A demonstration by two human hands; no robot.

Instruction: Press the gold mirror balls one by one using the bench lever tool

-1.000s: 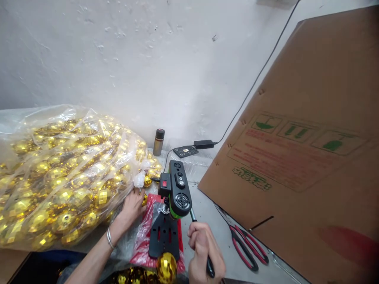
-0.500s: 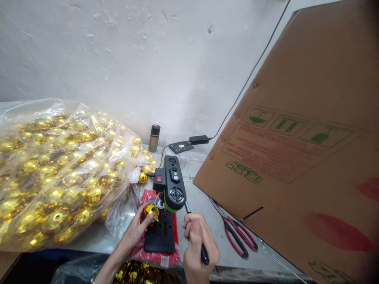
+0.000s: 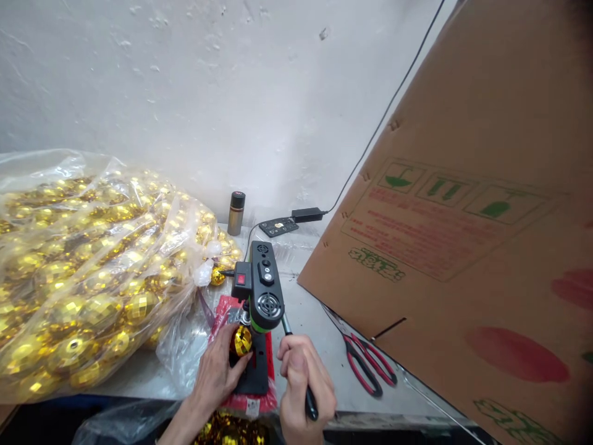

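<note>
My left hand [image 3: 217, 371] grips a gold mirrored ball [image 3: 241, 340] between thumb and fingers. The ball is at the black base plate of a small bench drill press [image 3: 267, 281], just below and in front of its head; whether it touches the bit is hidden. My right hand [image 3: 306, 386] is wrapped round the black-gripped lever [image 3: 311, 402] at the machine's right side. Under the base lies a red plastic sheet [image 3: 270, 395].
At left bulges a clear bag of gold balls [image 3: 92, 278]. More gold balls [image 3: 231, 429] lie below the table edge. Red-handled scissors [image 3: 368, 361] rest beside a large cardboard box [image 3: 440, 216]. A small bottle [image 3: 236, 213] and a power adapter [image 3: 306, 214] stand near the wall.
My left hand has moved slightly right and turned, bringing the ball closer under the machine head. The right hand keeps its hold on the lever. The whole view has shifted a little.
</note>
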